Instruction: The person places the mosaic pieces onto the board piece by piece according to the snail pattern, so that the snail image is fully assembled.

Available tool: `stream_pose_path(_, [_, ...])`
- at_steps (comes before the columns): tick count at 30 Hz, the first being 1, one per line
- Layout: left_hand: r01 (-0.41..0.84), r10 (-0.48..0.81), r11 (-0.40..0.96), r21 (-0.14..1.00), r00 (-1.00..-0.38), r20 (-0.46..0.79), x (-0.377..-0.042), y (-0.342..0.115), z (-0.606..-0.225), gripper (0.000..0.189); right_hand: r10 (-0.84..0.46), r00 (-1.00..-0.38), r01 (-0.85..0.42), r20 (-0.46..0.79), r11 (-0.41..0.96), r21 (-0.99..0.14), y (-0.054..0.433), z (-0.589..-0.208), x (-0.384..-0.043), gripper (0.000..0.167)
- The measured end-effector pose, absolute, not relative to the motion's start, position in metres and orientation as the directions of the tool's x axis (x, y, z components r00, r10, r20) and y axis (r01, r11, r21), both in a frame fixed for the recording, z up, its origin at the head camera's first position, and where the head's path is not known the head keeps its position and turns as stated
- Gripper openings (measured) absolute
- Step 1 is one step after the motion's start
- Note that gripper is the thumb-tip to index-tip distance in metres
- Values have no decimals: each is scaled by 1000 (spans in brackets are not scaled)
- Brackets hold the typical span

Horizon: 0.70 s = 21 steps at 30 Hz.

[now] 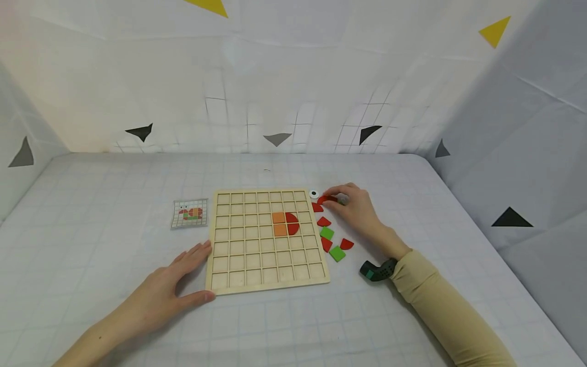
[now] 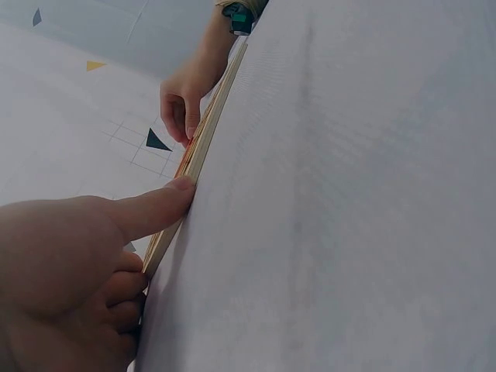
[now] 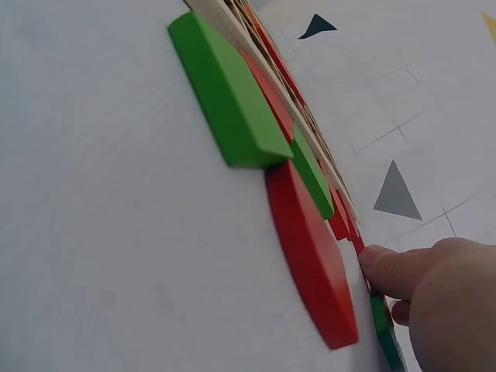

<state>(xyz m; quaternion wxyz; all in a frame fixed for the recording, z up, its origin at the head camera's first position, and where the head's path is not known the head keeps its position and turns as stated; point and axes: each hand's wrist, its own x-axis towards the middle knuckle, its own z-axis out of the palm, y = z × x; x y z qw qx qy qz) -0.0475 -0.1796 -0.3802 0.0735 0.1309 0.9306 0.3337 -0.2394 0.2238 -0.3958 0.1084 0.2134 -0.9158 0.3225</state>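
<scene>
A square wooden grid board (image 1: 268, 289) lies flat on the table. Two orange squares (image 1: 278, 217) and two red quarter-circle pieces (image 1: 293, 229) sit in its cells, right of centre. My left hand (image 1: 167, 285) rests at the board's left edge, thumb and fingers spread; in the left wrist view the thumb (image 2: 159, 211) touches the rim. Off the upper right corner, my right hand (image 1: 355, 206) pinches a red piece (image 1: 322, 199) between thumb and forefinger. More red pieces (image 1: 346, 244) and two green squares (image 1: 337, 253) lie along the board's right side.
A small picture card (image 1: 189, 213) with a coloured grid pattern lies left of the board. A white disc with a black dot (image 1: 314, 194) sits by the board's upper right corner. In the right wrist view, a green piece (image 3: 381, 319) shows beneath my right hand.
</scene>
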Motion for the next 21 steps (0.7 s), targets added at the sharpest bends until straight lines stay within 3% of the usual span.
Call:
stream_pose_path(15, [193,291,743,641,-956,-49,-48,-179,-381,90,-297,-879,-468,372,685,-559,222,-389,-237,24])
stream_pose_path(21, [192,291,744,641,-955,-51,-48,-179,-381,90,-317,-847,-524,426,626,-577,213,-382,-230,24])
